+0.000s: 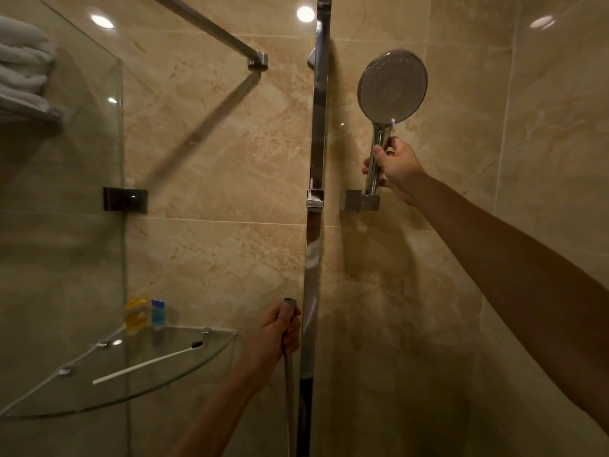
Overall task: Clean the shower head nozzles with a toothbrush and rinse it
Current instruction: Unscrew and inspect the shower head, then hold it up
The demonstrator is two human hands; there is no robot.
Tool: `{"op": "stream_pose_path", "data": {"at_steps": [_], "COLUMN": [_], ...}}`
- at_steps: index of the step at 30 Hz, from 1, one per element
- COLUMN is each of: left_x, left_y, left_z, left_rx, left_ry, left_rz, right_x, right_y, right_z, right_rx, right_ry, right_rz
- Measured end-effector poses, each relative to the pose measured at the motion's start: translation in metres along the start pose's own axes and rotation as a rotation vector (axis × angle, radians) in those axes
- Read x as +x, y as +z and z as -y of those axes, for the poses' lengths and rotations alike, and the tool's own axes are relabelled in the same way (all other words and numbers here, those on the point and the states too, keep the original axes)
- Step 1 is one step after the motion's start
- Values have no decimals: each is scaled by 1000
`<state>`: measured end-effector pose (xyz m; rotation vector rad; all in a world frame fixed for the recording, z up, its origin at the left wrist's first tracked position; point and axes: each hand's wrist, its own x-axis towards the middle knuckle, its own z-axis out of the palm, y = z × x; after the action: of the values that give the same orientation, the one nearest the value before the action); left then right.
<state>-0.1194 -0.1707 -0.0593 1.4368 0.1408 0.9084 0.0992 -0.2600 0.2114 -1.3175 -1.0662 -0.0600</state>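
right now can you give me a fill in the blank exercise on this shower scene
1. The right hand grips the shower head by its ____.
2. The left hand holds the metal ____.
3. The toothbrush lies on the glass corner ____.
4. Folded ____ sit on the rack at upper left.

Answers: handle; hose; shelf; towels

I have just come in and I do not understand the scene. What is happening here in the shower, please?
A person is handling the shower head. The right hand grips its chrome handle, which sits in or just above the wall holder. The left hand holds the end of the hose lower down. The toothbrush lies untouched on the glass corner shelf, so brushing the nozzles has not begun.
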Motion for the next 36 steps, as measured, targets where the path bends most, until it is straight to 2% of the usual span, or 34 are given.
{"op": "stream_pose_path", "data": {"at_steps": [4,10,14,19,22,26,29,33,36], "left_x": [0,4,26,75,106,153,184,209,218], "left_y": [3,14,46,98,129,168,186,178,164], "left_z": [-4,-17,-34,-67,-89,-126,-153,-165,-163], "left_rx": [-11,13,69,215,401,800,1065,1174,1135], "left_ry": [2,39,74,163,221,441,506,496,454], "left_rz": [0,13,62,214,239,159,104,36,85], "right_x": [-2,-2,-20,-51,-63,-78,-86,-91,-89], "right_y": [-2,-18,-36,-58,-78,-108,-125,-139,-144], "right_z": [7,32,32,10,1,-8,-14,-20,-18], "right_rx": [5,3,6,77,105,146,183,256,265], "right_ry": [18,-103,-49,51,92,132,164,183,196], "right_rz": [-18,-171,-95,-75,-55,-26,-10,-14,-19]}}
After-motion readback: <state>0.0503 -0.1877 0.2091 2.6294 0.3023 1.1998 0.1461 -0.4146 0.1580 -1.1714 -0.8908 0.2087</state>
